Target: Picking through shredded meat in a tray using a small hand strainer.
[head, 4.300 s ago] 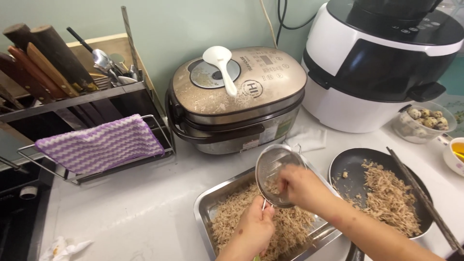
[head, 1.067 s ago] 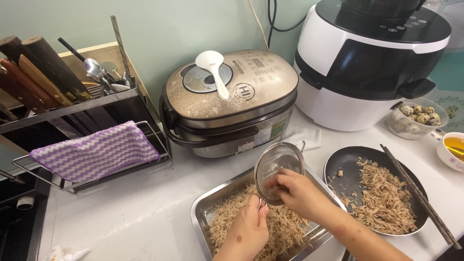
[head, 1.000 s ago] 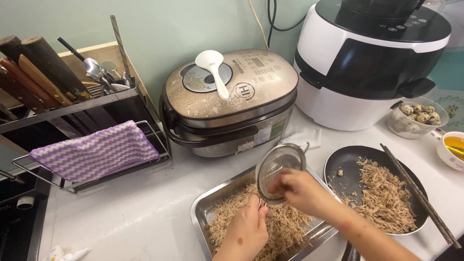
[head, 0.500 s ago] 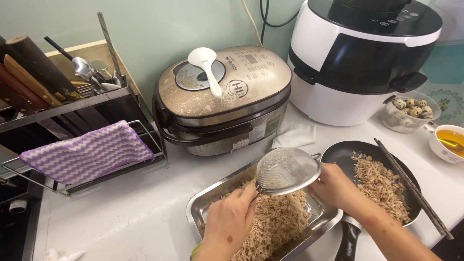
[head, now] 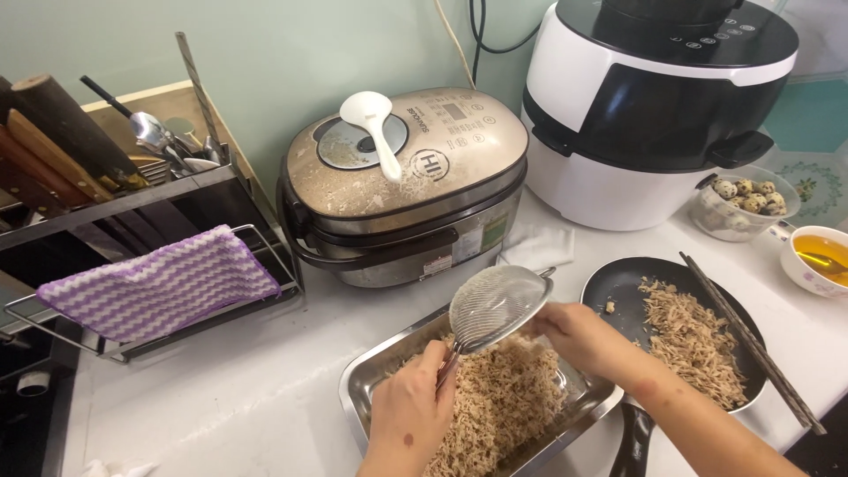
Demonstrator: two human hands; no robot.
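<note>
A person's left hand (head: 408, 415) clamps the handle of a mesh strainer (head: 495, 306) above a steel tray (head: 371, 389) of shredded meat (head: 503, 402); the right hand (head: 579, 336) pinches its rim.

Bright, even indoor light w/ soft shadows, sharp focus, slight wide-angle bending at edges.

A round metal mesh strainer (head: 495, 305) tilts, bowl turned down, above a steel tray (head: 371, 389) of shredded meat (head: 503, 397).
</note>
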